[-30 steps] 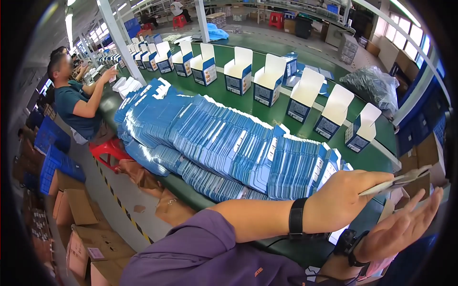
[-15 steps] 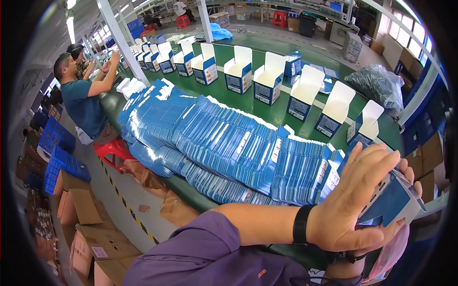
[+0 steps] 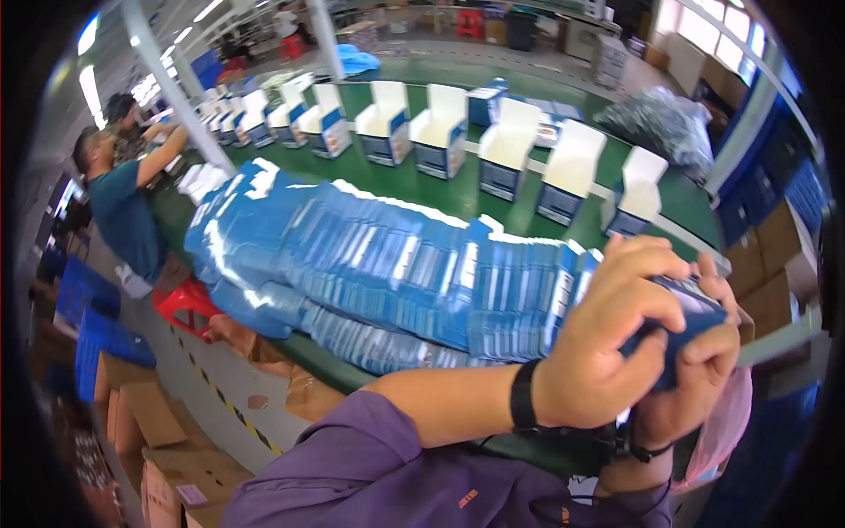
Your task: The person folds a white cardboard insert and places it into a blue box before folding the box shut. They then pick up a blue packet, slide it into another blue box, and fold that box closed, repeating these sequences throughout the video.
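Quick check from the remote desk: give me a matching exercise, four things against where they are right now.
Things:
1. small blue box
2. flat blue cartons
3. open white-flapped boxes
4. red stool

Places:
A. on the floor beside the green table
B. upright in a row along the table's far side
C. between the left hand and right hand
D. spread overlapping across the table's near part

Pairs: 1-C, 2-D, 3-B, 4-A
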The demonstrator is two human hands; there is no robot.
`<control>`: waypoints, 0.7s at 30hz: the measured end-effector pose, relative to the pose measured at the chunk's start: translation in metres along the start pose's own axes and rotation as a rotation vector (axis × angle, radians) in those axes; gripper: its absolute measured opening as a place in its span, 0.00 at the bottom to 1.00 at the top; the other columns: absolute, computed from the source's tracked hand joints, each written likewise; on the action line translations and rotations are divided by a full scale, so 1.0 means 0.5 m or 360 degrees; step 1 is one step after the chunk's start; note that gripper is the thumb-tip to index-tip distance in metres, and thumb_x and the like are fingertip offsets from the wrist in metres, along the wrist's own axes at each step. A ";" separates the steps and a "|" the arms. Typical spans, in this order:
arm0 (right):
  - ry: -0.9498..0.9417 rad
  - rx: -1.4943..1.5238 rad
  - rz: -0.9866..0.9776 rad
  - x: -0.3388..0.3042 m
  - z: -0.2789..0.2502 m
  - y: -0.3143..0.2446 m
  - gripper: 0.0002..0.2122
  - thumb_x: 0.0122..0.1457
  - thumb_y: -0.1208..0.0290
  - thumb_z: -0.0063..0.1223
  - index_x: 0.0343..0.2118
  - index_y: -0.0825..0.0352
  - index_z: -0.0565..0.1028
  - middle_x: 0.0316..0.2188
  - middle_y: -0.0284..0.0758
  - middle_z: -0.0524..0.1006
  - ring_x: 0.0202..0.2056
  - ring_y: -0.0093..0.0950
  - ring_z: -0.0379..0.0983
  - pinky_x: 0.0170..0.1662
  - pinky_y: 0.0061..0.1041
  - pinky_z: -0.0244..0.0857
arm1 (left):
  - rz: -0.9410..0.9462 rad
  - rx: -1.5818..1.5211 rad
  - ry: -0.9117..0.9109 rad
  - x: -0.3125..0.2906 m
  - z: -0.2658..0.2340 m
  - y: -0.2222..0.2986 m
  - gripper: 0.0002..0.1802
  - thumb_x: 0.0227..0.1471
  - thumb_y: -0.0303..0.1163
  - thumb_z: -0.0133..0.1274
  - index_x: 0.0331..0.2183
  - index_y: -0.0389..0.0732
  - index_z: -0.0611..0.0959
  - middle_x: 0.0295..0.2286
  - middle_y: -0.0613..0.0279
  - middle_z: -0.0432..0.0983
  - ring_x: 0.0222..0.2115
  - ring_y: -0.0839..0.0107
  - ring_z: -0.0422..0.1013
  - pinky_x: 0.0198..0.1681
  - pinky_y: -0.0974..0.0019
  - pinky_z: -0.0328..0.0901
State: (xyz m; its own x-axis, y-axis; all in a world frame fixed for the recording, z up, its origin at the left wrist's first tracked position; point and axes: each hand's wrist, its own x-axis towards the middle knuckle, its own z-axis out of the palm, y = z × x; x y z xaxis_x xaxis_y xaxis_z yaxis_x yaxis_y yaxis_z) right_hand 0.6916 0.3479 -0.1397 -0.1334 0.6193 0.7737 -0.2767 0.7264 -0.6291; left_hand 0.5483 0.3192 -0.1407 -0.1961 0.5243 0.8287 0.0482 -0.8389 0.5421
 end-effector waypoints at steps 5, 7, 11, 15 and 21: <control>0.0016 -0.0152 0.0066 0.017 -0.001 0.018 0.12 0.53 0.87 0.53 0.38 0.63 0.74 0.52 0.43 0.72 0.63 0.43 0.63 0.65 0.42 0.54 | 0.0212 0.0421 -0.0036 -0.005 0.004 -0.048 0.22 0.41 0.15 0.59 0.42 0.41 0.79 0.49 0.50 0.73 0.56 0.51 0.67 0.61 0.52 0.58; -0.0003 -0.0007 0.0192 0.029 -0.025 0.026 0.20 0.53 0.87 0.53 0.50 0.65 0.75 0.52 0.44 0.72 0.63 0.38 0.63 0.64 0.36 0.57 | -0.0046 0.0683 -0.0342 0.025 0.013 -0.009 0.33 0.40 0.22 0.66 0.51 0.40 0.76 0.52 0.48 0.70 0.55 0.52 0.69 0.60 0.54 0.60; 0.0173 0.1045 0.0930 0.079 -0.091 -0.030 0.27 0.54 0.84 0.52 0.60 0.65 0.69 0.52 0.43 0.72 0.60 0.34 0.66 0.63 0.32 0.59 | -0.0123 0.0707 -0.0721 0.037 0.006 0.007 0.41 0.45 0.36 0.68 0.58 0.38 0.70 0.54 0.47 0.68 0.55 0.54 0.68 0.60 0.55 0.60; -0.0540 -0.0317 0.0421 0.069 -0.189 -0.007 0.23 0.59 0.76 0.54 0.59 0.69 0.71 0.54 0.43 0.72 0.53 0.30 0.70 0.57 0.30 0.62 | -0.0909 -0.0578 0.0123 0.029 0.000 0.009 0.34 0.55 0.39 0.56 0.59 0.34 0.68 0.54 0.50 0.67 0.58 0.58 0.63 0.58 0.52 0.62; -0.0163 -0.0980 0.0586 0.110 -0.180 0.013 0.14 0.57 0.75 0.51 0.47 0.70 0.78 0.36 0.40 0.79 0.38 0.32 0.75 0.45 0.31 0.69 | -0.1170 -0.0622 0.0318 0.036 0.010 0.002 0.36 0.59 0.43 0.50 0.61 0.34 0.62 0.56 0.47 0.64 0.59 0.60 0.62 0.58 0.55 0.61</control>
State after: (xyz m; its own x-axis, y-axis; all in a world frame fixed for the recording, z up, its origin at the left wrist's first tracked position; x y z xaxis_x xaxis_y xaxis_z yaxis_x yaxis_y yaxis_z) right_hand 0.7683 0.4137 -0.1078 -0.2116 0.8471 0.4874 0.3856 0.5307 -0.7548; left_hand 0.5497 0.3287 -0.1245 -0.2157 0.9502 0.2251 -0.4930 -0.3049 0.8148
